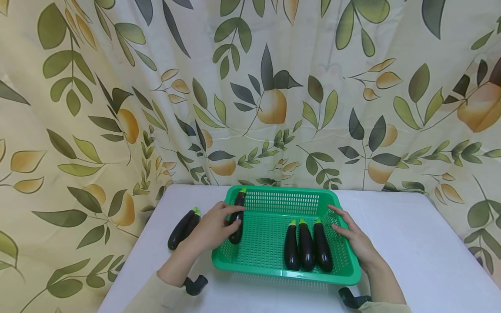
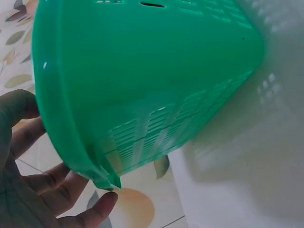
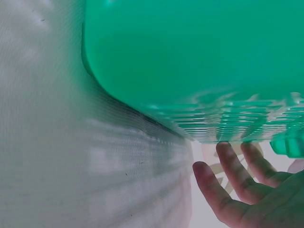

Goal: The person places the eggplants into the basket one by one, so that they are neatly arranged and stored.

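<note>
The left hand (image 1: 215,224) reaches over the basket's (image 1: 274,273) left rim, thumb and forefinger apart across an eggplant (image 1: 236,235); whether they clamp it cannot be told. The right hand (image 1: 362,248) is at the right rim, fingers spread and nearly straight. The eggplant is inside by the left wall, long axis front to back, stem away from the person. Three eggplants (image 1: 307,252) lie parallel at right, leaving bare floor between. Two more (image 1: 181,230) lie outside, left, on the table (image 1: 422,243).
</note>
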